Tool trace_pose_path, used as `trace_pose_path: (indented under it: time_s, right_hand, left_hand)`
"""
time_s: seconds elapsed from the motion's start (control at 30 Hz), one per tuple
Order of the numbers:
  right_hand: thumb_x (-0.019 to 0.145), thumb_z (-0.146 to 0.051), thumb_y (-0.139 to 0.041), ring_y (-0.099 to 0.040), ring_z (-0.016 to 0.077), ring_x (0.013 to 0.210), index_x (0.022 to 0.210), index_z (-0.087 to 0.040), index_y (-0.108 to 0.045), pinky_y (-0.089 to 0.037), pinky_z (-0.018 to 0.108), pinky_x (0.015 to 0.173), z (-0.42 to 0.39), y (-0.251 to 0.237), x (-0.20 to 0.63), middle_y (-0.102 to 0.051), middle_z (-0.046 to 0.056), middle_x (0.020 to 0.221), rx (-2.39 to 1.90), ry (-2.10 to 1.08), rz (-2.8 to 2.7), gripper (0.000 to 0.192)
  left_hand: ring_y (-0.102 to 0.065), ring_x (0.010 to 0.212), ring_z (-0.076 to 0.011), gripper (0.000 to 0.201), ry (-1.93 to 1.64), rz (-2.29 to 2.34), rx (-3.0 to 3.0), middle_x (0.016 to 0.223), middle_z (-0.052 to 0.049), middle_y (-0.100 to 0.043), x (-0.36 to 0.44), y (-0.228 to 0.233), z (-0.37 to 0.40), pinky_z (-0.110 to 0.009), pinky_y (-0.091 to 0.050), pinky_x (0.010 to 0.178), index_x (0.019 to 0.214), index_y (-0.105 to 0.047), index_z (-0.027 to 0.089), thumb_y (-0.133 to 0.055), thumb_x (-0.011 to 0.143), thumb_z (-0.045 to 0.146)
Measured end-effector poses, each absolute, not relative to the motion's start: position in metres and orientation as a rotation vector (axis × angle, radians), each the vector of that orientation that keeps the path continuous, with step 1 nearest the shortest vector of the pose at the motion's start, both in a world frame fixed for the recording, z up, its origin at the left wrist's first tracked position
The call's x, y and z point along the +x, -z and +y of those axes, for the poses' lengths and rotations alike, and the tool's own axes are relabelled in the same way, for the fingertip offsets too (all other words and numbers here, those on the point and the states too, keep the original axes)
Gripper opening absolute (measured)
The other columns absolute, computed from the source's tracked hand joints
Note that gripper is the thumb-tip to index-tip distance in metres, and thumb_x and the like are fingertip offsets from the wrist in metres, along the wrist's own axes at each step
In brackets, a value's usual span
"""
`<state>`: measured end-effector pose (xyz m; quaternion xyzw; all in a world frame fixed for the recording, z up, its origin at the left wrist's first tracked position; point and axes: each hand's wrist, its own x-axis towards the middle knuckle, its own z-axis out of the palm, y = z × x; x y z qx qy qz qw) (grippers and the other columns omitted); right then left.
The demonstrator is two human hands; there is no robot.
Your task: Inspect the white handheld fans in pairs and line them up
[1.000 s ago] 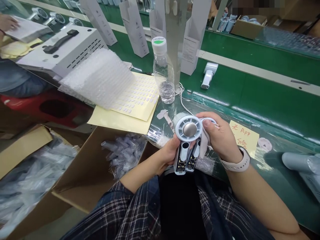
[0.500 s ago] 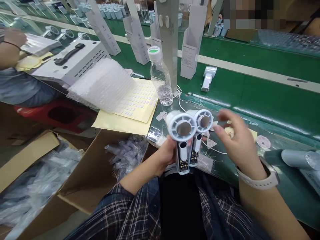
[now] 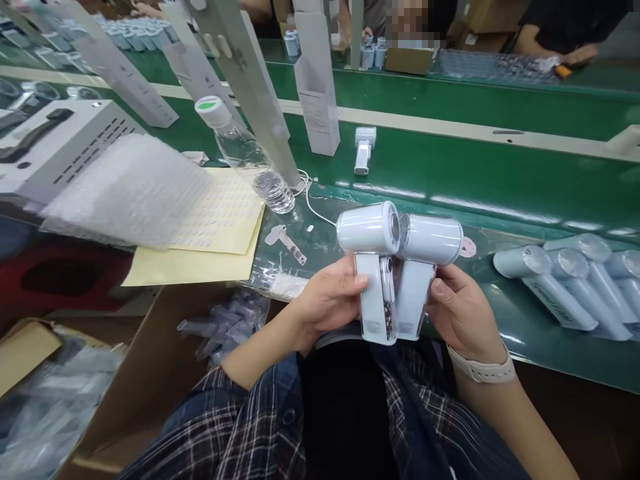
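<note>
In front of my body I hold two light-blue, hair-dryer-shaped devices side by side, each a round barrel on a flat handle. My left hand (image 3: pixel 333 293) is closed on the handle of the left device (image 3: pixel 371 287), its thumb pressed on the side. A narrow strip of circuit board shows along that handle's edge. My right hand (image 3: pixel 463 313) grips the right device (image 3: pixel 433 239) by its handle, fingers partly hidden behind it. The barrels almost touch, and clear plastic shows around the right one.
Several similar devices (image 3: pixel 560 293) lie at the right. Another device (image 3: pixel 365 150) rests on the green belt (image 3: pixel 450 160). A water bottle (image 3: pixel 250 160), sticker sheets (image 3: pixel 200 263) and bubble wrap (image 3: pixel 130 187) are at left, above a carton (image 3: pixel 125 367). People sit across the line.
My right hand, apart and open before, has closed on the right device. Both devices have turned from showing their round ends to showing their sides. The view has swung to the right.
</note>
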<state>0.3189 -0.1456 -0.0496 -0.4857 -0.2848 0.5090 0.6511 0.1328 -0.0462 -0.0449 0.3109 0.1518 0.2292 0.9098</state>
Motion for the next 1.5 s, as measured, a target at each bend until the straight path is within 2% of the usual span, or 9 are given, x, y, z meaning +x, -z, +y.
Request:
trace_pose_path:
  time_s: [0.13,0.27,0.47,0.63,0.87,1.1,1.2,1.37,1.5]
  right_hand:
    - [0.072,-0.052,-0.096,-0.077,0.0293,0.095,0.106,-0.028,-0.081,-0.064,0.043,0.085,-0.157,0.054,0.328,-0.082,0.006,0.101,-1.101,-1.139,-0.57,0.045]
    - [0.075,-0.05,-0.094,-0.076,0.0249,0.079,0.105,-0.029,-0.081,-0.065,0.038,0.07,-0.164,0.058,0.335,-0.082,0.003,0.095,-1.053,-1.172,-0.485,0.038]
    - [0.088,-0.044,-0.079,-0.078,0.0276,0.1,0.112,-0.028,-0.079,-0.067,0.041,0.084,-0.16,0.054,0.332,-0.082,0.004,0.116,-1.007,-1.243,-0.446,0.029]
    - [0.096,-0.048,-0.059,-0.077,0.0292,0.091,0.108,-0.029,-0.079,-0.068,0.047,0.083,-0.147,0.051,0.322,-0.081,0.004,0.104,-0.896,-1.357,-0.453,0.03]
    - [0.096,-0.049,-0.06,-0.072,0.0237,0.072,0.095,-0.024,-0.077,-0.063,0.036,0.06,-0.135,0.05,0.306,-0.075,0.006,0.085,-0.895,-1.365,-0.389,0.03]
    - [0.091,-0.052,-0.069,-0.069,0.0218,0.072,0.097,-0.024,-0.078,-0.059,0.03,0.053,-0.135,0.044,0.298,-0.073,0.006,0.081,-0.841,-1.293,-0.49,0.03]
    - [0.09,-0.054,-0.071,-0.074,0.0266,0.081,0.101,-0.024,-0.079,-0.065,0.037,0.06,-0.135,0.045,0.298,-0.076,0.007,0.087,-0.885,-1.259,-0.516,0.034]
    - [0.095,-0.041,-0.068,-0.076,0.0285,0.105,0.121,-0.034,-0.074,-0.065,0.052,0.096,-0.131,0.052,0.297,-0.079,0.003,0.114,-0.955,-1.051,-0.486,0.028]
    - [0.098,-0.036,-0.064,-0.076,0.0292,0.107,0.115,-0.035,-0.075,-0.063,0.055,0.099,-0.13,0.058,0.299,-0.08,0.001,0.104,-1.067,-0.976,-0.475,0.02]
  left_hand:
    - [-0.076,0.102,-0.0269,0.055,-0.408,0.281,0.625,0.109,-0.01,-0.078,0.143,0.037,-0.046,-0.037,-0.061,0.092,0.122,-0.07,0.016,-0.085,0.07,0.029]
    - [-0.071,0.122,-0.0355,0.059,-0.382,0.284,0.672,0.128,-0.013,-0.075,0.149,0.036,-0.046,-0.05,-0.056,0.107,0.134,-0.066,0.02,-0.079,0.077,0.032]
    - [-0.074,0.115,-0.0267,0.045,-0.45,0.307,0.758,0.126,-0.01,-0.076,0.149,0.036,-0.045,-0.038,-0.058,0.1,0.132,-0.067,0.022,-0.077,0.089,0.027]
    - [-0.071,0.126,-0.0323,0.057,-0.5,0.288,0.823,0.132,-0.012,-0.074,0.151,0.04,-0.039,-0.042,-0.059,0.1,0.135,-0.062,0.025,-0.086,0.084,0.028]
    - [-0.076,0.106,-0.0308,0.069,-0.493,0.274,0.894,0.108,-0.011,-0.077,0.15,0.052,-0.03,-0.041,-0.062,0.09,0.12,-0.065,0.018,-0.101,0.064,0.036]
    - [-0.072,0.074,-0.0182,0.065,-0.629,0.332,0.832,0.09,-0.004,-0.073,0.147,0.057,-0.032,-0.032,-0.061,0.07,0.119,-0.059,0.021,-0.083,0.08,0.067]
    - [-0.074,0.078,-0.0188,0.054,-0.654,0.378,0.73,0.096,-0.004,-0.075,0.145,0.053,-0.034,-0.033,-0.062,0.071,0.114,-0.058,0.02,-0.083,0.085,0.059]
    - [-0.076,0.096,-0.0226,0.055,-0.702,0.377,0.687,0.112,-0.005,-0.075,0.139,0.046,-0.035,-0.036,-0.064,0.081,0.13,-0.055,0.022,-0.084,0.084,0.032]
    - [-0.075,0.087,-0.0161,0.065,-0.685,0.371,0.769,0.118,-0.006,-0.077,0.135,0.047,-0.033,-0.026,-0.06,0.074,0.141,-0.055,0.024,-0.085,0.084,0.029]
